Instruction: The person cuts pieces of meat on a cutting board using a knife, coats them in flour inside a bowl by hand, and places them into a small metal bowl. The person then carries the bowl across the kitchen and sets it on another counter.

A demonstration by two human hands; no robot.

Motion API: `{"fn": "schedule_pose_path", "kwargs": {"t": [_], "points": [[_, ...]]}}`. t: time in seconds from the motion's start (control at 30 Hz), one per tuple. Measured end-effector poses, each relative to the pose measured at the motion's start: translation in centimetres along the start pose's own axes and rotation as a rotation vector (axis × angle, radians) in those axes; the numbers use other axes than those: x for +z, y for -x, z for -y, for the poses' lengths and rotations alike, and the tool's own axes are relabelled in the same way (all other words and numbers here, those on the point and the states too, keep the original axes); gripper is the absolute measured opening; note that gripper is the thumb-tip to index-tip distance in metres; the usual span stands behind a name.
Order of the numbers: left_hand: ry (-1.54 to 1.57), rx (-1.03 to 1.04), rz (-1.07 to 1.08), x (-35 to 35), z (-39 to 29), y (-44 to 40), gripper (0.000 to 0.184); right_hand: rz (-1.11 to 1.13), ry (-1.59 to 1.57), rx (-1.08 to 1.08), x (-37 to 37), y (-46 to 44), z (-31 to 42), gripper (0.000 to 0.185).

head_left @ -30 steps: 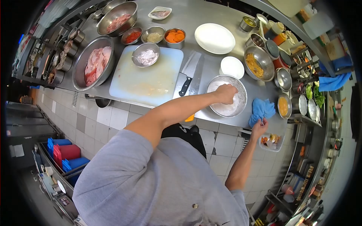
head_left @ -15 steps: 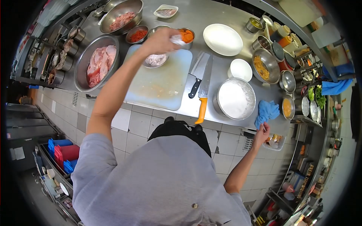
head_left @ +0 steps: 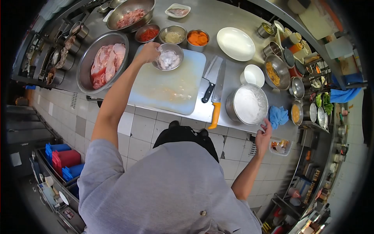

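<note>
My left hand (head_left: 149, 53) is closed on the left rim of a small metal bowl (head_left: 180, 63), which holds pieces coated in white powder. This bowl is over the far part of a pale cutting board (head_left: 156, 91) with wet smears. Near the front edge of the counter, my right hand (head_left: 264, 136) is empty, its fingers apart. Just beyond it are a metal pot (head_left: 233, 113) of white powder and a crumpled blue cloth (head_left: 278, 117). A black-handled cleaver (head_left: 208, 93) and an orange-handled knife (head_left: 215, 113) lie between the board and the pot.
At left stands a large metal bowl (head_left: 82, 74) of raw meat. Carrot slices (head_left: 198, 38), red shreds (head_left: 148, 35) and a pale chopped ingredient (head_left: 173, 37) fill small bowls behind the board. A white oval plate (head_left: 236, 43) and a white bowl (head_left: 252, 75) sit to the right.
My left hand has come down and leftward from above the bowls to the small bowl's rim; the white item it held is out of its fingers. My right hand moved toward the pot, its fingers spreading.
</note>
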State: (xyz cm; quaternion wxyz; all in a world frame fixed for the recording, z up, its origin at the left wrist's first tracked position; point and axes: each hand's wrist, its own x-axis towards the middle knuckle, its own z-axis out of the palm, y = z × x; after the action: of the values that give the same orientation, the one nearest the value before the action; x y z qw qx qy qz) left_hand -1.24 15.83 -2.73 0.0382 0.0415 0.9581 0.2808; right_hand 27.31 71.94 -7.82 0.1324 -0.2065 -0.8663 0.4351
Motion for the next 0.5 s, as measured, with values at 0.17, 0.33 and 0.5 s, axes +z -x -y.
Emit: {"fn": "schedule_pose_path", "kwargs": {"t": [0.17,0.33,0.5], "points": [[-0.024,0.023,-0.102,0.8,1.0,2.1,0.045,0.007,-0.037,-0.028,4.2,3.5,2.7,0.041],[0.03,0.059,-0.306,4.5,4.1,3.6,0.052,-0.125,0.118,-0.296,5.4,2.3,2.4,0.035],[0.151,-0.044,-0.309,6.1,4.9,5.8,0.06,-0.224,0.033,-0.164,2.5,2.7,6.8,0.035]]}}
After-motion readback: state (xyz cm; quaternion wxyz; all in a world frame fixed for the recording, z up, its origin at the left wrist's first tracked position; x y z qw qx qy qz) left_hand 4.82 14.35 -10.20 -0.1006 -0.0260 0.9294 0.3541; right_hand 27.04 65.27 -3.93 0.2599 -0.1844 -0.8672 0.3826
